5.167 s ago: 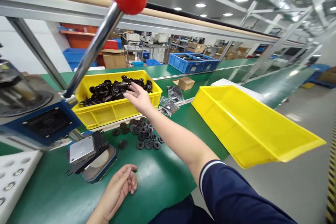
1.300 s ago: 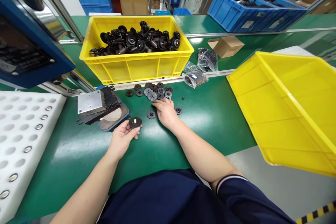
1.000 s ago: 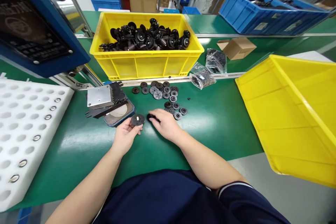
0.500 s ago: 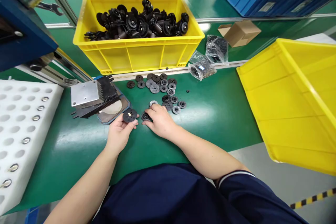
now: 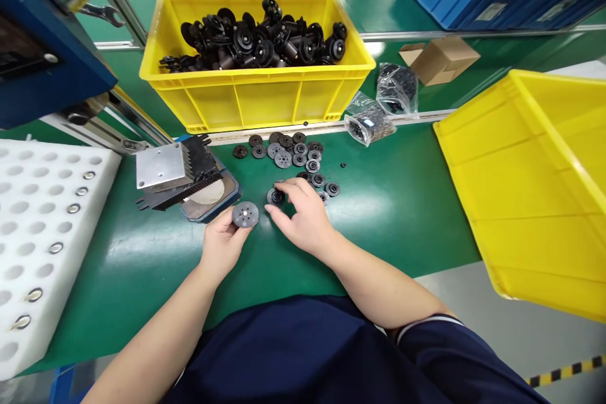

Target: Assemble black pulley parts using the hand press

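Observation:
My left hand (image 5: 222,241) pinches a flat dark disc (image 5: 245,214) by its edge, above the green table. The disc's holed face, with a small pale spot at its centre, is turned up toward me. To its right, my right hand (image 5: 303,214) curves its thumb and fingers around the edge of a ribbed black disc (image 5: 275,196). Whether that disc is lifted or still touches the table I cannot tell. Just beyond my right hand lie several loose black discs (image 5: 332,189), partly covered by the fingers. Another group of loose discs (image 5: 283,159) lies farther back.
A yellow bin (image 5: 255,101) full of black parts stands behind. At left are a metal block (image 5: 161,166) on a fixture, a white foam tray (image 5: 19,227) and a blue machine (image 5: 47,44). Plastic bags (image 5: 372,126) and another yellow bin (image 5: 511,202) are at right.
My left hand has tilted its disc so the face shows more fully. My right hand and its disc have shifted slightly away from me, with the fingers more spread. The view has moved slightly.

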A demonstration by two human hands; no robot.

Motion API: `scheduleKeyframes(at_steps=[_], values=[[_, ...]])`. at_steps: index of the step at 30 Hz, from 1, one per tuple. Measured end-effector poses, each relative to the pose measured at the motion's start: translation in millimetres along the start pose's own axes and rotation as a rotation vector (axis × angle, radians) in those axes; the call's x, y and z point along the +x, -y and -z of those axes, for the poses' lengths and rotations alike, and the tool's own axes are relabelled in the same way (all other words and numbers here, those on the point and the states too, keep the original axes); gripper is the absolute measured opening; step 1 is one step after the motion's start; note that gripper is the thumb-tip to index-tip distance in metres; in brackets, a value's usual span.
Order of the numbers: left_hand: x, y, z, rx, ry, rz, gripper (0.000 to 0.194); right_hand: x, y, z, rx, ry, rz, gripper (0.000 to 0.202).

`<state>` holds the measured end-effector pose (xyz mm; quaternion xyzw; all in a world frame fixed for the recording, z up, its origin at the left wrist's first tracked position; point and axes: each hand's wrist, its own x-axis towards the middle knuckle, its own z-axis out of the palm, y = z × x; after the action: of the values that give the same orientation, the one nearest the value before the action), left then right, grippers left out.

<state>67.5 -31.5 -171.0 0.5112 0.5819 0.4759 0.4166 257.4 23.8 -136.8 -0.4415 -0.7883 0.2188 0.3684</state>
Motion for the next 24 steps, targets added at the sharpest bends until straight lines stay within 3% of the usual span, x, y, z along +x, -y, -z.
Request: scheduleKeyframes(at_steps=[6,24], values=[[0,-2,1.7,0.259,0.05,-0.228,0.024,-12,19,-4,0.149,0.111,0.174,0.039],[2,-1,3.6,0.291,0.125,-0.265,0.026,-15,23,-4,-0.066,0.202,0.178,0.036]])
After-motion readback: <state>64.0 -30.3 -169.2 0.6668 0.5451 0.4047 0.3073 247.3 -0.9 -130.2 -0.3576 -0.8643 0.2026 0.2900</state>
